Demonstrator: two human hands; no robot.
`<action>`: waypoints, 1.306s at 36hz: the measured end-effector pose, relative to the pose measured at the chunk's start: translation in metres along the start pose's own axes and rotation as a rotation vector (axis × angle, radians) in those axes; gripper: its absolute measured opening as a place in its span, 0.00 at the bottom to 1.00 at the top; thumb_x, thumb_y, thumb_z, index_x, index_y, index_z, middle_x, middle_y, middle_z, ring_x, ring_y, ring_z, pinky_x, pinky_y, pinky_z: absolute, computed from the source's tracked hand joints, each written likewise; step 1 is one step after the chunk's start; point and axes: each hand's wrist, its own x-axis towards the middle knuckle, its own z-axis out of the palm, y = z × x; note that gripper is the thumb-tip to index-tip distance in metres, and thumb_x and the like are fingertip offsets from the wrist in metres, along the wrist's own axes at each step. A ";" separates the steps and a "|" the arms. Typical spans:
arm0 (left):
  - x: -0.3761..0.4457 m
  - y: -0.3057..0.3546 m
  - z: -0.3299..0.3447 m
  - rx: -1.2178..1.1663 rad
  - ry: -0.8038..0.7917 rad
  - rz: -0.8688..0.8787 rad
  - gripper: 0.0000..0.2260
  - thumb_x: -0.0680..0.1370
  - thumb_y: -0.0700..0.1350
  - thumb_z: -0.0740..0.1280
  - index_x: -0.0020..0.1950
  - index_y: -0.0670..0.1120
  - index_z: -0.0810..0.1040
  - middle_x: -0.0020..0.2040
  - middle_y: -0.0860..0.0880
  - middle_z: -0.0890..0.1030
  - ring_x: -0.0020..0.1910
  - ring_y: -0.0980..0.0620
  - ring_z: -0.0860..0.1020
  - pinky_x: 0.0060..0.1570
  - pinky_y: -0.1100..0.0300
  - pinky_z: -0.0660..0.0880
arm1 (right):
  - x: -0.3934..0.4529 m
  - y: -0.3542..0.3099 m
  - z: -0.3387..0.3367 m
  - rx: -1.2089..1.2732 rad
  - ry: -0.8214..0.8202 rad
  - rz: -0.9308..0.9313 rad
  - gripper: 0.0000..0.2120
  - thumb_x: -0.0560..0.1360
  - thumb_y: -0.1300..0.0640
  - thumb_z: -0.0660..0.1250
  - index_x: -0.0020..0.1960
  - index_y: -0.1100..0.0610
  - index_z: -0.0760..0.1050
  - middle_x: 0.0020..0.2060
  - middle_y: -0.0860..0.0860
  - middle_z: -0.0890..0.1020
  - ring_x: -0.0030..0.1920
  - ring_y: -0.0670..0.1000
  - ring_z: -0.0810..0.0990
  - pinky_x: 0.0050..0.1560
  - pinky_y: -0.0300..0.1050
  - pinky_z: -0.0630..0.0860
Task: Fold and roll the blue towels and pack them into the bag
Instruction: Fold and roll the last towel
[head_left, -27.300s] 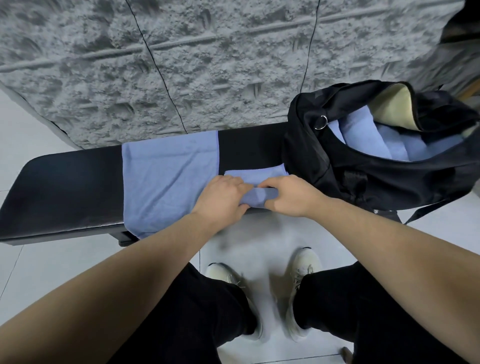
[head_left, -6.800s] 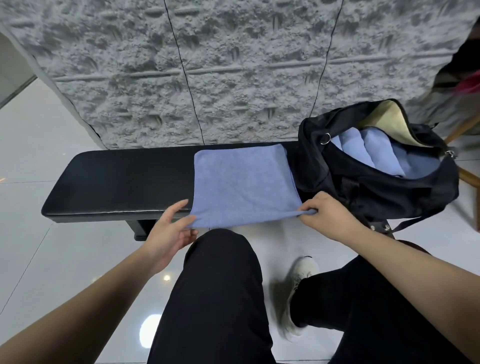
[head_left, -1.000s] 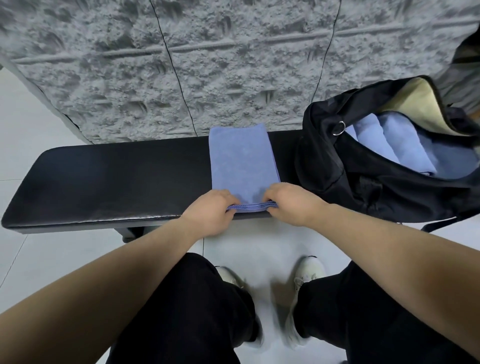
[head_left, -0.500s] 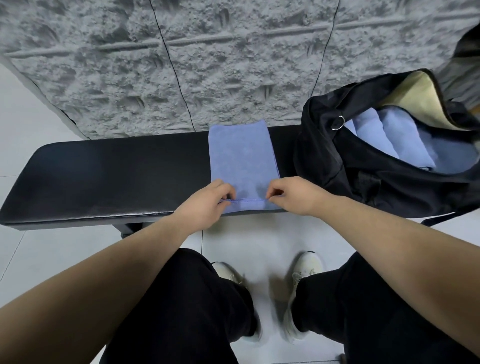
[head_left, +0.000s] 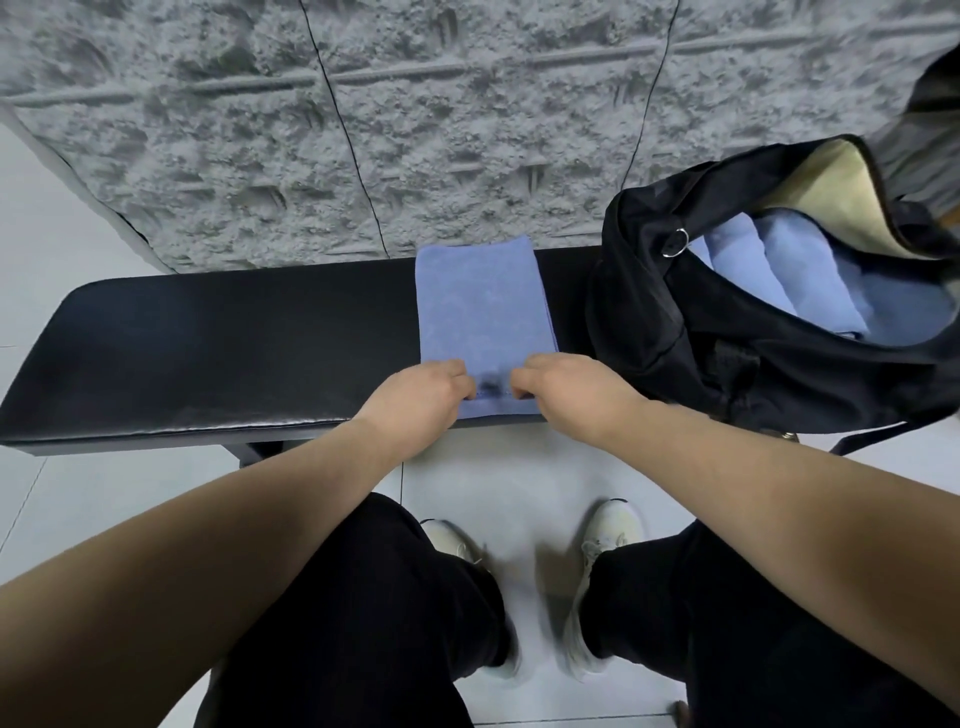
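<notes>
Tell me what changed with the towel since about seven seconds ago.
The blue towel was folded from a wide square into a narrow strip. Both the left hand and right hand moved inward, now pinching its near edge. The bench and bag stayed put.

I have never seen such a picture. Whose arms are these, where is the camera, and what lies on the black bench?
There is no machine here. A person wears one camera on the head, looking down, so you see their own arms, legs and shoes. On the black bench lies a folded blue towel. The left hand and right hand pinch its near edge, seemingly to start a roll. At the right stands an open black bag with rolled towels inside.
</notes>
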 end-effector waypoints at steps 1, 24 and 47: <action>0.001 0.001 0.000 0.007 -0.025 -0.015 0.14 0.75 0.33 0.62 0.55 0.46 0.80 0.47 0.48 0.74 0.37 0.49 0.67 0.32 0.54 0.65 | 0.000 -0.002 0.000 -0.009 -0.009 0.014 0.17 0.73 0.71 0.58 0.55 0.54 0.73 0.46 0.50 0.72 0.45 0.54 0.72 0.39 0.47 0.67; -0.008 0.001 -0.010 -0.168 -0.023 -0.027 0.09 0.76 0.38 0.63 0.52 0.44 0.82 0.47 0.48 0.75 0.40 0.48 0.74 0.41 0.52 0.73 | -0.007 -0.005 -0.001 0.032 0.041 0.069 0.14 0.75 0.64 0.58 0.56 0.54 0.77 0.51 0.50 0.79 0.53 0.54 0.75 0.55 0.45 0.70; -0.010 -0.005 -0.005 -0.267 -0.081 -0.052 0.11 0.84 0.43 0.53 0.64 0.50 0.71 0.56 0.49 0.75 0.51 0.47 0.72 0.50 0.53 0.70 | -0.005 0.015 -0.009 0.314 0.005 0.190 0.11 0.80 0.56 0.64 0.59 0.51 0.81 0.52 0.48 0.80 0.55 0.50 0.76 0.56 0.42 0.71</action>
